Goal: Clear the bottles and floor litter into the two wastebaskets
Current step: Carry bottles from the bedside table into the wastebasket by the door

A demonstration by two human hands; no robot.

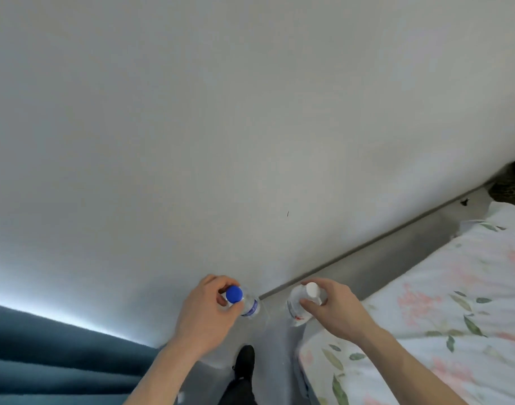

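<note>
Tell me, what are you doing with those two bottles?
A person is carrying a clear bottle in each hand. The left hand grips the blue-capped bottle near its top; the right hand grips the white-capped bottle. They stand between a wall and a flowered bed. No wastebasket shows.

Both your forearms reach forward from the bottom of the view, bare to the wrist. Your left hand (205, 309) is turned back-up, fingers and thumb curled round the neck of a blue-capped bottle (244, 301). Your right hand (332, 306) sits level with it, a little apart, fingers and thumb curled round the neck of a white-capped bottle (301, 302). One dark shoe (244, 359) shows below, between your arms.
</note>
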